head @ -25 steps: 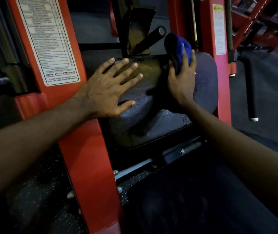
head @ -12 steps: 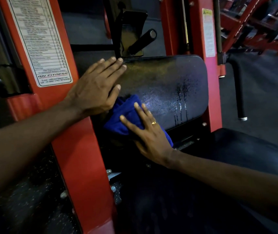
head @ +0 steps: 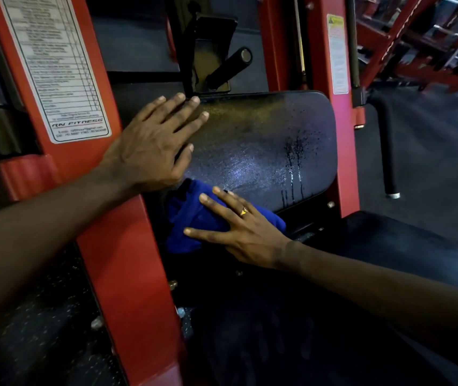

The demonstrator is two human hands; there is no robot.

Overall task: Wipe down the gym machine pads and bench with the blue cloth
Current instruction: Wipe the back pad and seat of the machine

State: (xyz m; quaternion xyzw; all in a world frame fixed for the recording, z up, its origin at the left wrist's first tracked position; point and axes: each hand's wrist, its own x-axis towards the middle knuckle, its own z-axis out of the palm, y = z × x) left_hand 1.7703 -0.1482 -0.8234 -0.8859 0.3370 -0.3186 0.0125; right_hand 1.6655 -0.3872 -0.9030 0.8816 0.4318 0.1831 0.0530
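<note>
A black machine pad (head: 264,146) stands upright between two red posts, wet, with drips running down its right side. The blue cloth (head: 191,215) is bunched at the pad's lower left edge. My right hand (head: 239,232), wearing a gold ring, lies flat on the cloth with fingers spread, pressing it against the pad's bottom. My left hand (head: 155,146) rests flat on the pad's upper left part, fingers apart, holding nothing. The black bench seat (head: 406,246) lies dark at lower right, under my right forearm.
A red frame post (head: 116,246) with a white instruction label (head: 55,65) stands at the left, and another red post (head: 339,121) on the right. A black lever handle (head: 227,68) sticks out above the pad. More red machines (head: 431,45) stand at the far right on dark floor.
My right hand swept the cloth from the pad's top right down to its lower left edge, then shifted slightly lower. My left hand stayed on the pad's upper left.
</note>
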